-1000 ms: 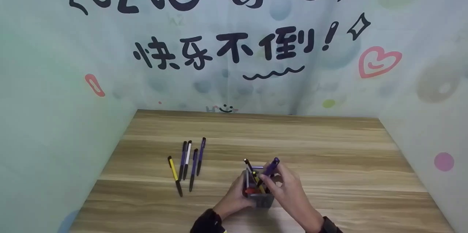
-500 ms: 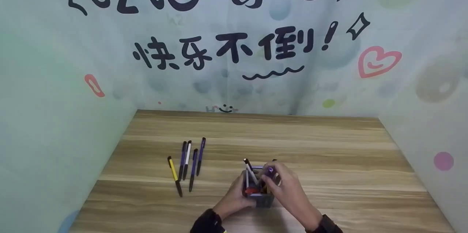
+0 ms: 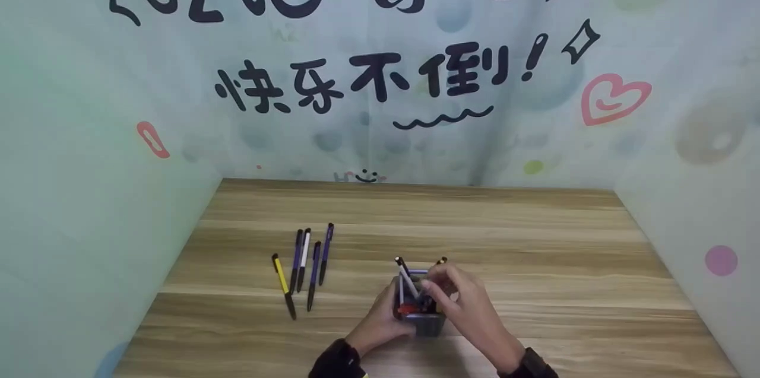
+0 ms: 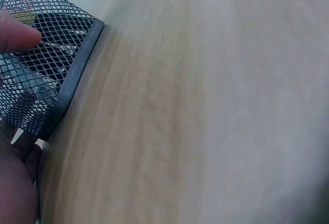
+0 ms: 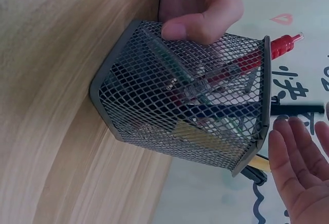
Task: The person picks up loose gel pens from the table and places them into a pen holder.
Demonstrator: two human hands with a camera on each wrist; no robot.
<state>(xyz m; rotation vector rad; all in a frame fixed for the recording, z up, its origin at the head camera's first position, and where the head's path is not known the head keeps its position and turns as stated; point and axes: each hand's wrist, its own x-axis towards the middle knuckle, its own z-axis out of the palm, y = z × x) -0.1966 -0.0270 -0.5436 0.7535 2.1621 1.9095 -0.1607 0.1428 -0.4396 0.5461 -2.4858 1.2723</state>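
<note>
A dark mesh pen holder (image 3: pixel 425 326) stands near the front of the table. My left hand (image 3: pixel 377 314) grips its side; in the right wrist view the thumb (image 5: pixel 193 28) lies across the mesh. My right hand (image 3: pixel 472 301) is over the holder's right rim, its fingers extended beside the opening in the right wrist view. A dark pen (image 5: pixel 298 109), blurred at its tip, sticks out of the holder right by those fingers. A red pen (image 5: pixel 282 45) and a yellow pen (image 5: pixel 260 163) also poke out. In the head view a white pen (image 3: pixel 407 277) leans at the left.
Left on the wooden table (image 3: pixel 534 235) lie a yellow pen (image 3: pixel 281 273), a white pen (image 3: pixel 305 247) and several purple pens (image 3: pixel 326 256). Behind rises a printed cloth backdrop (image 3: pixel 368 146), with side walls to the left and right.
The purple pen that my right hand held above the holder has gone down into it, and the fingers have let go. My left hand keeps its hold on the holder.
</note>
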